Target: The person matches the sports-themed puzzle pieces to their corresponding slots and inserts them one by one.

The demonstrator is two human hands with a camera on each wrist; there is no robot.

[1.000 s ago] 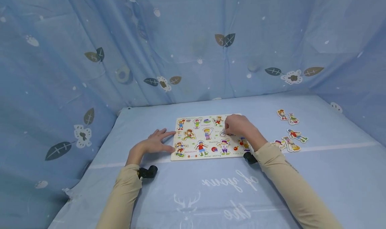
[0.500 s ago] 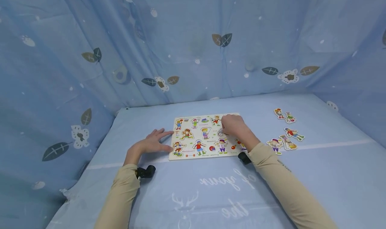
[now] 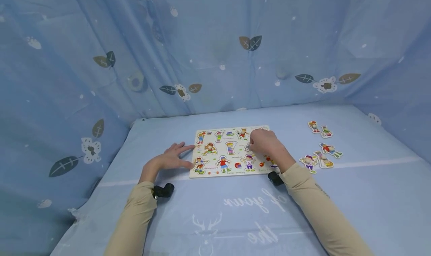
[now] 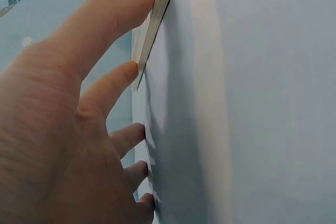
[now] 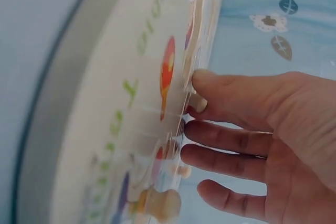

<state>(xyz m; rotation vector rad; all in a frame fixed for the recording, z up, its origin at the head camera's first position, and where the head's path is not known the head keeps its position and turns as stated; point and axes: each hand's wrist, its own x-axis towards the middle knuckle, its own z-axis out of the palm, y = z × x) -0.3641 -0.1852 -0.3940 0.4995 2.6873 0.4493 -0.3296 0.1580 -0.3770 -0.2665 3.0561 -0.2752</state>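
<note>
A wooden peg puzzle board point(image 3: 215, 173) with sports figures lies flat on the table. My left hand point(image 3: 170, 159) is at its left edge, fingers spread; the thumb and index fingertips touch the board's side in the left wrist view, where the hand point(image 4: 58, 114) fills the left. Over the board's right part, my right hand point(image 3: 267, 145) pinches a puzzle piece by its small round knob point(image 5: 197, 103). Most of that piece is hidden by the fingers. A printed bicycle wheel point(image 3: 247, 147) shows just left of the hand.
Several loose puzzle pieces lie right of the board, among them a purple-capped figure point(image 3: 309, 163), a red-shirted figure point(image 3: 331, 150) and a figure near the back point(image 3: 314, 127). A blue patterned curtain point(image 3: 215, 61) hangs behind the pale blue tablecloth point(image 3: 202, 196).
The head view shifts slightly. My right hand settles a little lower over the same part of the board, covering the piece seen under it earlier. My left hand stays at the board's edge.
</note>
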